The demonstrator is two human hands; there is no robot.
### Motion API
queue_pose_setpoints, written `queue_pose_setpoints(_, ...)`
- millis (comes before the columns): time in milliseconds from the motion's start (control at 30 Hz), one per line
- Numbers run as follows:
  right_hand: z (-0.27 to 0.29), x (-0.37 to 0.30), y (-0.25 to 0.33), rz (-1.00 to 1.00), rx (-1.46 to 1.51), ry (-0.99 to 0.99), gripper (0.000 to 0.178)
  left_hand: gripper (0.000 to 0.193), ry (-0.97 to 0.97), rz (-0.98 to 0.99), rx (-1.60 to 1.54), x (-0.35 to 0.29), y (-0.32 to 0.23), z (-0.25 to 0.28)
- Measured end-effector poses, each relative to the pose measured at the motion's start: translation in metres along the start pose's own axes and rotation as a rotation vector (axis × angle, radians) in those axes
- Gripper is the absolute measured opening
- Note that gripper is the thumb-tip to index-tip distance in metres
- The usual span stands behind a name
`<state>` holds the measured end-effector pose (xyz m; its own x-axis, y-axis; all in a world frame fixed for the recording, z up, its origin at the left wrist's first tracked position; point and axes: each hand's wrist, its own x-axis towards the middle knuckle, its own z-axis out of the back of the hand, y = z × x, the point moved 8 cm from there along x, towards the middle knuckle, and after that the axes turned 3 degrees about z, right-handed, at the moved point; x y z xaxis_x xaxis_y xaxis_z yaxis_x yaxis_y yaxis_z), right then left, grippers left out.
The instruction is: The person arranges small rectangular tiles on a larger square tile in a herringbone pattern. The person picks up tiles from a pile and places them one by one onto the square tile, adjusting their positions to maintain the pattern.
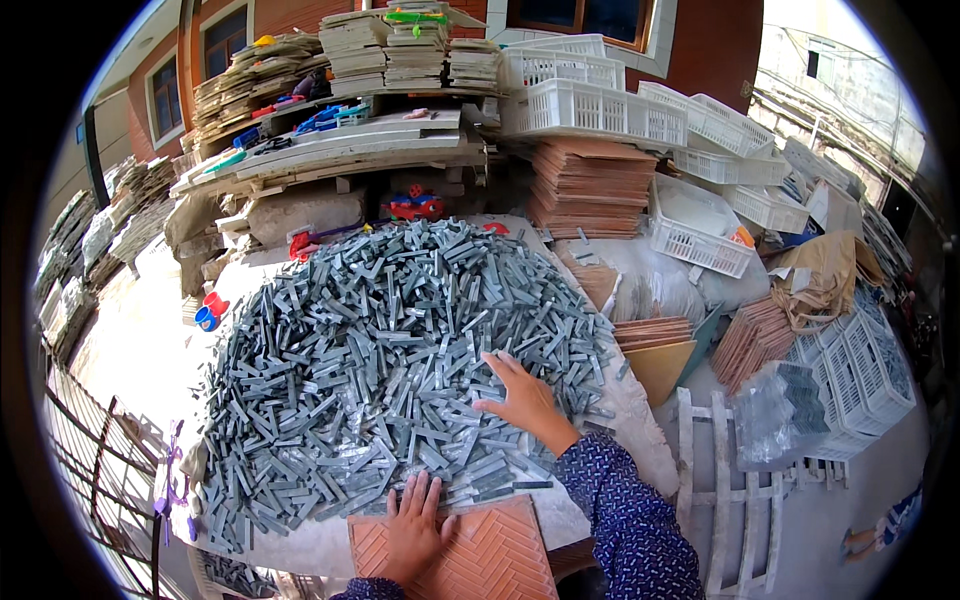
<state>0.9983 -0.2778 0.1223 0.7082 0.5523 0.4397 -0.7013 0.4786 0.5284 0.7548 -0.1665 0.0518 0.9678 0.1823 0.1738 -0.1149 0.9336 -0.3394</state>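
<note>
A wide heap of small grey stick-shaped tile pieces (340,340) covers the pale slab top (640,430) in front of me. At the near edge lies an orange herringbone-patterned tile mould (500,550) with slanting grooves. My left hand (415,525) rests flat on its left part, fingers stretched toward the heap and spread a little. Over the right side of the heap reaches my right hand (525,398), thumb and forefinger apart. Its other fingers are partly hidden, and I see nothing held in it.
White plastic crates (600,110) and a stack of orange sheets (590,185) stand at the back right. Pale slabs (355,55) are piled behind the heap. Red and blue toy cups (210,310) sit at left. A person's leg (862,540) shows at lower right.
</note>
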Motion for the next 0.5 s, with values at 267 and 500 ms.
queue_pose_setpoints(267, 0.014, 0.024, -0.141, -0.218, -0.374, -0.292, 0.067, 0.068, 0.042, -0.004, -0.036, 0.001, -0.013, 0.002)
queue_pose_setpoints(500, -0.016, 0.006, -0.087, -0.184, 0.001, -0.255, 0.056, 0.068, 0.0, -0.004, -0.005, -0.002, -0.007, -0.006)
